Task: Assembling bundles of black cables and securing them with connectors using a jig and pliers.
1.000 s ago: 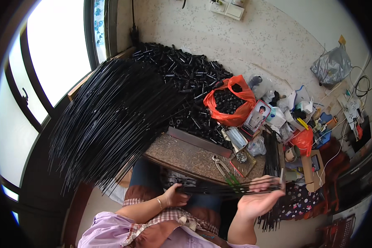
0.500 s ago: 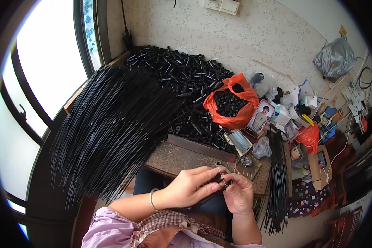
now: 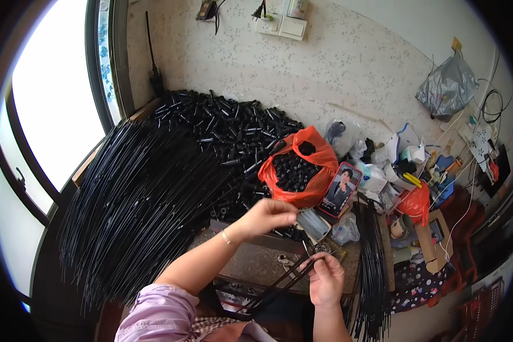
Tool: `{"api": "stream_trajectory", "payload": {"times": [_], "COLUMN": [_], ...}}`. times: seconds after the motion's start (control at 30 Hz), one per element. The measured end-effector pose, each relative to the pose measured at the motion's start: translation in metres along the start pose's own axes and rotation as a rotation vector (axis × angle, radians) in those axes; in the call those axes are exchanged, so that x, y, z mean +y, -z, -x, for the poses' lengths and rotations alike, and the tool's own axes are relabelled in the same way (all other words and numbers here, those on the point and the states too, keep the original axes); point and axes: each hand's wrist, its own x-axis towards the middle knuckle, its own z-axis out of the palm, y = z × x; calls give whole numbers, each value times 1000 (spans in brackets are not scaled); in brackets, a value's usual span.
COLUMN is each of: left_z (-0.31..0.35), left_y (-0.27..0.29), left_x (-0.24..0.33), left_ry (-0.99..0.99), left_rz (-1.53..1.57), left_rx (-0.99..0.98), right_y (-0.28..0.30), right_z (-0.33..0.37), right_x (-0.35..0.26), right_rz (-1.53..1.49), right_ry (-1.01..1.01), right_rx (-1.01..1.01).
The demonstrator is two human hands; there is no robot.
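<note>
Rod fan (image 3: 148,211), left of the orange bag (image 3: 299,171): a big sheaf of thin black rods is spreading from the window side toward the bench. Judging by look, each is light, stiff and springy, and smooth enough to slip; best pinched near one end, several together.

Tube heap (image 3: 228,128), behind and left of the bag: short black tubes are lying loose against the wall.

The bag is sitting open-mouthed, holding small black caps (image 3: 293,168); soft walls, so it would sag if lifted by one side.

Second rod bundle (image 3: 373,268), below and right of the bag, is lying beside the bench (image 3: 251,265).

Phone (image 3: 339,190) is leaning against the bag's right side.

Left hand (image 3: 273,215), just below the bag, is closing loosely, fingers curled; whether anything small is pinched I cannot tell.

Right hand (image 3: 325,279), well below the bag, is gripping a few rods (image 3: 285,282) near their upper ends, thumb over them; their tails are slanting down-left toward the lap.
</note>
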Motion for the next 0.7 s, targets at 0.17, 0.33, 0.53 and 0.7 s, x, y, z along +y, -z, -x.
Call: {"api": "stream_trajectory", "payload": {"times": [0.17, 0.33, 0.53, 0.7], "left_z": [-80, -103, -96, -86], "left_y": [17, 6, 17, 16], "left_x": [-28, -22, -20, -16], "left_ry": [-411, -335, -72, -147], "left_rz": [-961, -1560, -1411, -1319], "left_rx": [412, 154, 314, 391], "right_y": [-7, -1, -10, -23], "right_z": [-8, -5, 6, 20], "right_x": [-3, -7, -12, -16], "right_rz": [106, 92, 59, 95], "right_ry": [-13, 0, -15, -3], "right_rx": [112, 165, 195, 112]}}
